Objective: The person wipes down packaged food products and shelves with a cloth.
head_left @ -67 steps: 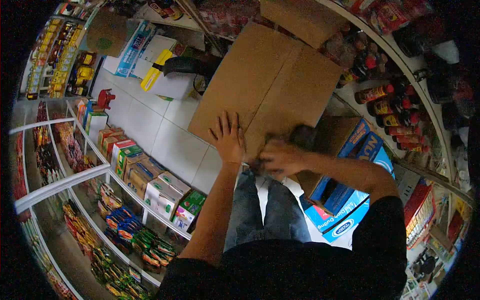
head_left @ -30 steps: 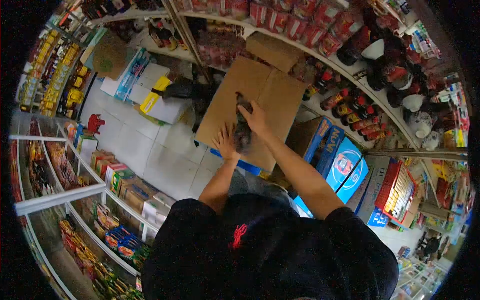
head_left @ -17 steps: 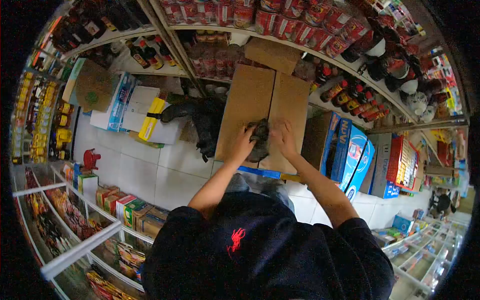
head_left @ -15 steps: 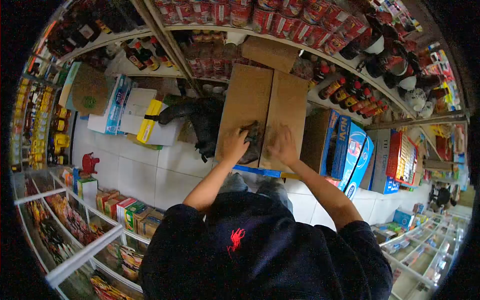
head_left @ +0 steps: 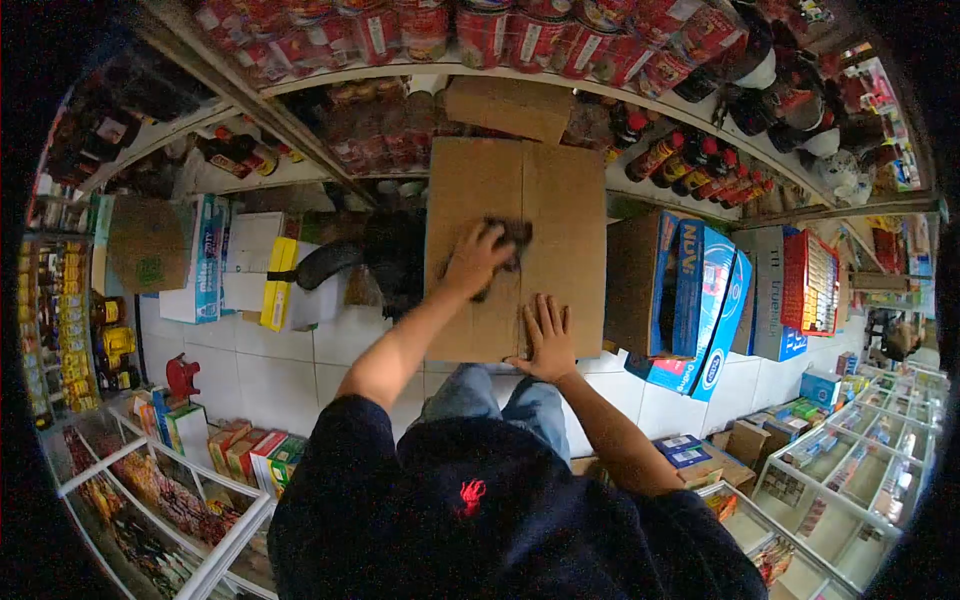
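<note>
A large brown cardboard box (head_left: 475, 175) sits in front of me, its top flaps meeting at a centre seam. My left hand (head_left: 475, 262) is closed over a dark, crumpled cloth (head_left: 518, 236) and presses it on the box top, left of the seam and partly across it. Part of the cloth is hidden under the fingers. My right hand (head_left: 546, 338) lies flat with fingers spread on the near right part of the lid, close to the box's front edge.
A black bag-like item (head_left: 395, 255) lies against the box's left side. To the right stand blue cartons (head_left: 715, 300). Shelves with red cans (head_left: 480, 35) and bottles (head_left: 690, 165) rise behind. Glass display cases (head_left: 150, 500) stand at both lower sides.
My left hand has moved forward over the lid with the cloth. My right hand has shifted back towards the front edge and flattened out. The box now appears straighter and lower in view.
</note>
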`<state>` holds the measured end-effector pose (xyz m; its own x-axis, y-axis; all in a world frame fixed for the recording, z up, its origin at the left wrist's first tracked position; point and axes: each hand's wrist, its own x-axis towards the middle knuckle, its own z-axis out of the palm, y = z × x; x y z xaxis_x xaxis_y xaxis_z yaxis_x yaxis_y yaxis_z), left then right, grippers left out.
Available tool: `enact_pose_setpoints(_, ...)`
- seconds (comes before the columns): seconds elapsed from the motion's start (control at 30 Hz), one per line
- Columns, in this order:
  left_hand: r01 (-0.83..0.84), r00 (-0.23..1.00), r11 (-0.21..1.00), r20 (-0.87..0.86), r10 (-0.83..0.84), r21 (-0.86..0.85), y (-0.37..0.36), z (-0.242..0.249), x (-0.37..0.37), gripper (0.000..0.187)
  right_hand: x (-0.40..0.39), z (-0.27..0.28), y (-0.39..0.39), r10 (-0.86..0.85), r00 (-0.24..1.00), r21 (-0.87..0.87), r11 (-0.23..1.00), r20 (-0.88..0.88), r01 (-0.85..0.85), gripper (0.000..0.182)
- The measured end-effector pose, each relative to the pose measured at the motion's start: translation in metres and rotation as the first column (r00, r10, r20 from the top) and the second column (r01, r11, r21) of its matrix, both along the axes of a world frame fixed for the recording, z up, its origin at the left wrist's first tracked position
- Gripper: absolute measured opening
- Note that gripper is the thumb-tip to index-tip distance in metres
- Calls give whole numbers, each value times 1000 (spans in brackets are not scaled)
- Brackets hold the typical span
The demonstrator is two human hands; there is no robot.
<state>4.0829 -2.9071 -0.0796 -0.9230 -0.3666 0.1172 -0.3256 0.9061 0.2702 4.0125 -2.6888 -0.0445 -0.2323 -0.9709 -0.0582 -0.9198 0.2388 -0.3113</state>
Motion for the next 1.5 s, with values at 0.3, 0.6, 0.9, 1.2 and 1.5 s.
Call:
enact_pose_setpoints(0.3,-325,946,944,-35,324,-48,-139,-7,-74,37,0,-6,-1,-12,1000,88,996,-9,12,95)
enact_pose_setpoints(0.6,-136,977,987,-153,147,80,-20,5,7,41,1,-14,0,7,999,64,998,-34,-5,96)
enact_pose_setpoints(0.9,-403,889,914,-261,376,-55,-159,-13,-58,40,2,-11,-1,-18,1000,119,993,-18,20,96)
enact_pose_setpoints(1.2,-328,895,929,-257,364,174,-4,7,62,30,3,-12,-2,9,998,17,1000,-65,-8,94)
enact_pose_setpoints(1.5,-477,846,860,-170,505,181,130,14,123,32,6,-11,-1,28,996,34,999,-90,-25,97)
